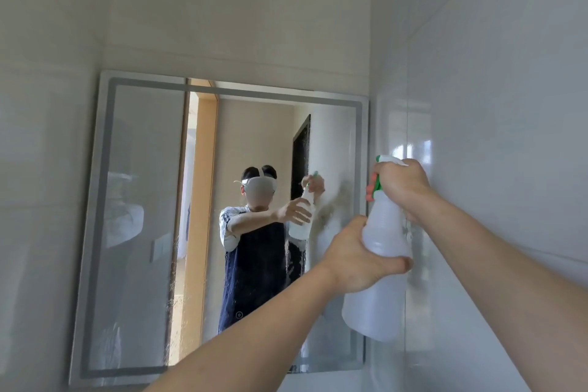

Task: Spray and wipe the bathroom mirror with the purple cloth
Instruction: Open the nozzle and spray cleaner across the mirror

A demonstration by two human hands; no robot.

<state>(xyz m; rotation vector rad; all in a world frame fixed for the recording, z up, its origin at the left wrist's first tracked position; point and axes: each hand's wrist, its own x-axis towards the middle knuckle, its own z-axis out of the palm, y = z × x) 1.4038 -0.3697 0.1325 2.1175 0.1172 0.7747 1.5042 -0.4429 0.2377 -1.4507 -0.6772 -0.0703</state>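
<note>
left hand (353, 259) gripped spray bottle (377, 264) body | right hand (401, 186) gripped its trigger head | near mirror (143, 232) right edge, glass seemingly wet

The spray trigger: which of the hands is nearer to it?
Right. The right hand grips the bottle at its trigger; the left hand holds the bottle's body, lower down.

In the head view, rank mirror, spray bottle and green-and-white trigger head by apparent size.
1. mirror, largest by far.
2. spray bottle, nearer the camera, so it looks enlarged.
3. trigger head, smallest, partly covered by the right hand.
</note>
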